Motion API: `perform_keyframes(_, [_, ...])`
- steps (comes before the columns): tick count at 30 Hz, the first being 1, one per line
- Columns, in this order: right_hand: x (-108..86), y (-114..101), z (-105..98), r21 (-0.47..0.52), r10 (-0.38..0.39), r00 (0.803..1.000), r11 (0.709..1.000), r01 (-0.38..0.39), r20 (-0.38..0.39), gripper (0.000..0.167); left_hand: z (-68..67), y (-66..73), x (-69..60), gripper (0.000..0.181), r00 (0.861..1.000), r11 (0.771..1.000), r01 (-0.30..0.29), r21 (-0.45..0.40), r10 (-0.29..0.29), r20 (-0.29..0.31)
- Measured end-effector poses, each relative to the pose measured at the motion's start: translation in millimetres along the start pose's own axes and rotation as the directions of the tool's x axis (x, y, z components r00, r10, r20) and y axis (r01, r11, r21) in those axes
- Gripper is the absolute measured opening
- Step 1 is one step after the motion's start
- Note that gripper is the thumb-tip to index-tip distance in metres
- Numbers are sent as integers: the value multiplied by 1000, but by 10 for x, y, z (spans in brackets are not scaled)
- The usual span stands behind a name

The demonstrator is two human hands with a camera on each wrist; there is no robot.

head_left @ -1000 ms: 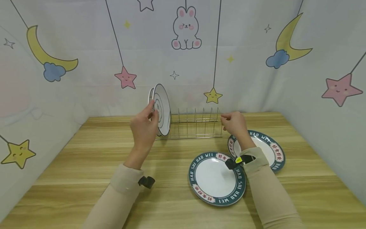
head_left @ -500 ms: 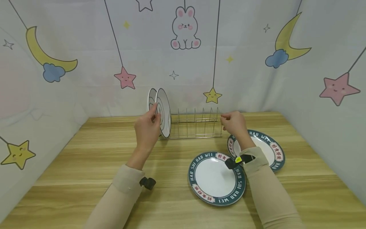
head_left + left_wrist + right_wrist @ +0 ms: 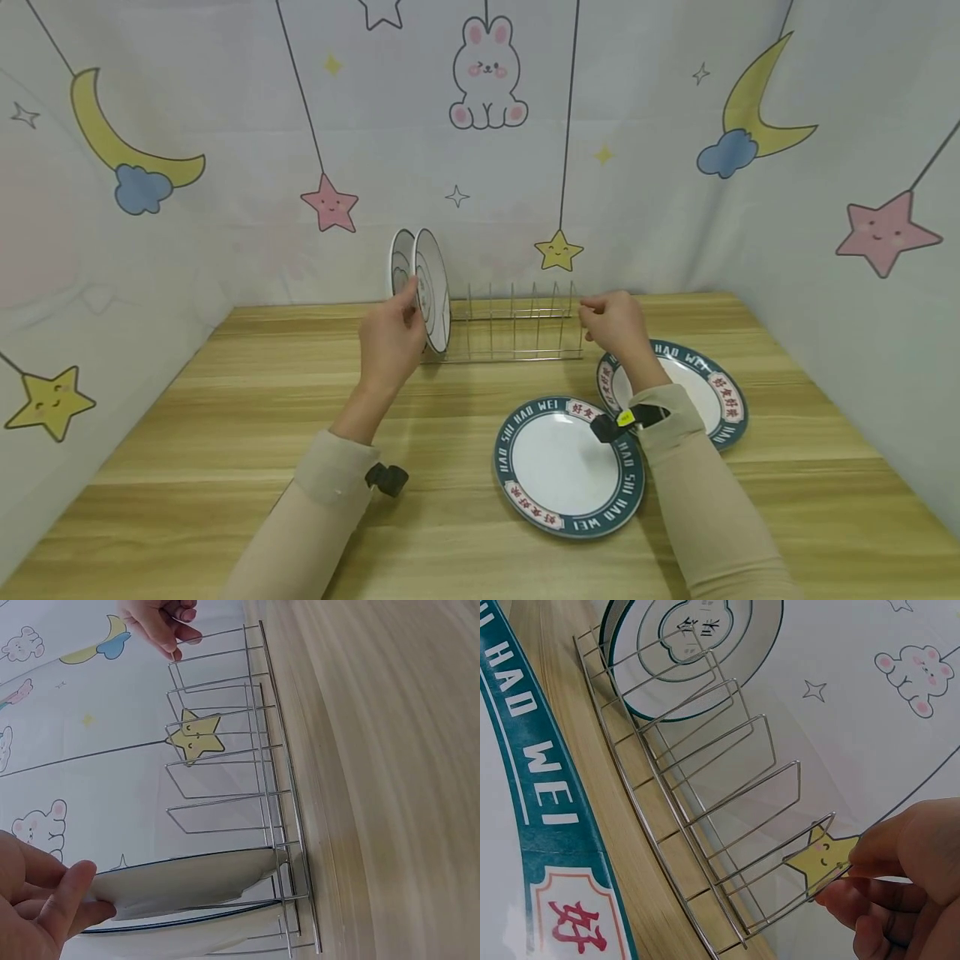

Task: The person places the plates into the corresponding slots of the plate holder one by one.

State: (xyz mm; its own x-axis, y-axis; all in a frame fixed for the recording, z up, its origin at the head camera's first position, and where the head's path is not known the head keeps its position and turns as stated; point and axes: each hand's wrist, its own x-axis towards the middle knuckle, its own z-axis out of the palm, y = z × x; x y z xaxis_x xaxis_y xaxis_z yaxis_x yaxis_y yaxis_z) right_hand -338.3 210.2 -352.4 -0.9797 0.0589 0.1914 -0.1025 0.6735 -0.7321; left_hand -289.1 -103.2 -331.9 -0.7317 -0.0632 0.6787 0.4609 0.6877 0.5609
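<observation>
Table below, wire rack near the table's far edge; upright toward the rack's left end, a white plate beside a second plate! Left hand pinches the first's rim, right hand pinches the rack's right end; released unseated, it could tip.

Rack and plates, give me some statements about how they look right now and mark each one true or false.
1. The left hand pinches a plate standing in the rack. True.
2. The right hand holds a plate. False: it pinches the right end of the rack.
3. A second plate stands upright to the left of the pinched one. True.
4. The nearest plate, flat on the table, has a plain white rim. False: its rim is teal with lettering.
5. Plates fill the whole rack. False: its right side holds none.
</observation>
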Motion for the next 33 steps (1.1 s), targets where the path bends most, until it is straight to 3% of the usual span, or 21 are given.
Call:
perform_keyframes(7, [-9,-1,5,2,6,1000,1000,-6,4,35,-43,23,-21,49,996,997,72,23,-73,58])
perform_keyframes(15, [-7,6,1,1,7,1000,1000,-7,7,35,-127,17,-76,44,997,998,56,39,-58,52])
perform_keyframes(22, [-2,5,1,6,11,1000,1000,-11,7,35,-204,78,-137,33,997,995,67,-68,-65,41])
perform_keyframes(27, [-2,7,2,3,13,1000,1000,-13,10,35,-195,117,-204,30,984,976,130,-172,-106,144])
perform_keyframes(33, [8,7,1,13,13,1000,1000,-13,12,34,-118,128,-289,32,940,946,198,-258,-108,324])
